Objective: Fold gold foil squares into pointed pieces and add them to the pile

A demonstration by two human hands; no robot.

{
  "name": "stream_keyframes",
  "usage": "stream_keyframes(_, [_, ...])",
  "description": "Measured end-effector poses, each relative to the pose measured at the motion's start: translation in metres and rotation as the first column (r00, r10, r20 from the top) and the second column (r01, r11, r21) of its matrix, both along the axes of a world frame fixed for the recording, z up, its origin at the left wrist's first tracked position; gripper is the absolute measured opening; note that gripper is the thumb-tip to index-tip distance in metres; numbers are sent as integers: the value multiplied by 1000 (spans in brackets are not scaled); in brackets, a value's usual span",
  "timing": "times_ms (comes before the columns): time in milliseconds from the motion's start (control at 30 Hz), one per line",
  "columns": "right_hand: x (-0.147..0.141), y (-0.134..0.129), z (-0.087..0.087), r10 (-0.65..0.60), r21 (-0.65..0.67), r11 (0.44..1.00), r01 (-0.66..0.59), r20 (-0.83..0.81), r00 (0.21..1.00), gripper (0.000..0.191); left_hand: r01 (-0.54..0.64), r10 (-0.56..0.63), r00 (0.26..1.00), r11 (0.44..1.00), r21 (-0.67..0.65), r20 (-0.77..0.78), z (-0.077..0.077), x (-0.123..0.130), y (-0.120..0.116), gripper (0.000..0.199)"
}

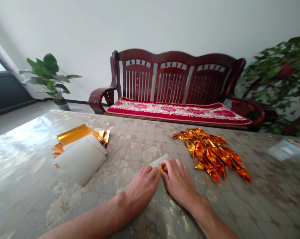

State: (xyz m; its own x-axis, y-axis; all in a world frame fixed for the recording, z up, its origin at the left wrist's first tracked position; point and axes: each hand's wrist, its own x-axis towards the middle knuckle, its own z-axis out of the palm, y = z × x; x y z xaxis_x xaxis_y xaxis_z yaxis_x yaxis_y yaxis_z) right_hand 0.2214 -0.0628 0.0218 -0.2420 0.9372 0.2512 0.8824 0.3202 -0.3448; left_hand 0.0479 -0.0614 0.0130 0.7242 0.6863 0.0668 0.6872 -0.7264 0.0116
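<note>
A sheet of gold foil paper (pixel 159 160) lies on the table between my hands, its pale side up and a bit of gold showing at the near edge. My left hand (pixel 145 181) is closed on its left part, fingers bent and pressed together. From the other side my right hand (pixel 176 176) pinches the same sheet, its fingertips almost meeting the left ones. Much of the sheet is hidden under my fingers. To the right is a heap of folded gold foil pieces (pixel 210 152) with pointed ends. On the left rests a loose stack of foil paper sheets (pixel 82 161), some gold side up, some pale side up.
The table (pixel 102 212) has a glossy floral cover. A clear plastic packet (pixel 287 149) lies at its right side. Beyond the far edge stands a dark wooden bench (pixel 173 78) with a red floral cushion (pixel 174 109). Potted plants (pixel 49 78) flank it.
</note>
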Motion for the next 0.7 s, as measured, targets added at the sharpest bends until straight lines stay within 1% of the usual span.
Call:
stream_keyframes(133, [6, -1, 2, 37, -17, 999, -36, 52, 998, 12, 8, -8, 1000, 1000, 5, -8, 3, 1, -2, 20])
stream_keyframes(233, [10, 0, 4, 62, -25, 998, -61, 54, 997, 12, 15, -15, 1000, 1000, 21, -9, 6, 1, -3, 21])
stream_keyframes(367, [15, 6, 2, 53, 11, 999, -53, -17, 998, 9, -18, 18, 1000, 1000, 17, -7, 9, 2, -7, 21])
stream_keyframes(533, [20, 10, -2, -23, 80, 996, 35, -148, 989, 11, -78, 76, 997, 996, -51, -27, 12, 6, -20, 25])
stream_keyframes(600, [19, 8, -2, -11, 71, 997, 24, -171, 985, 13, -88, 86, 996, 994, -65, -34, 12, 9, -24, 26])
stream_keyframes(700, [14, 4, -1, 13, 28, 1000, -9, -156, 988, 14, -118, 117, 993, 991, -58, -31, 11, 12, -25, 28])
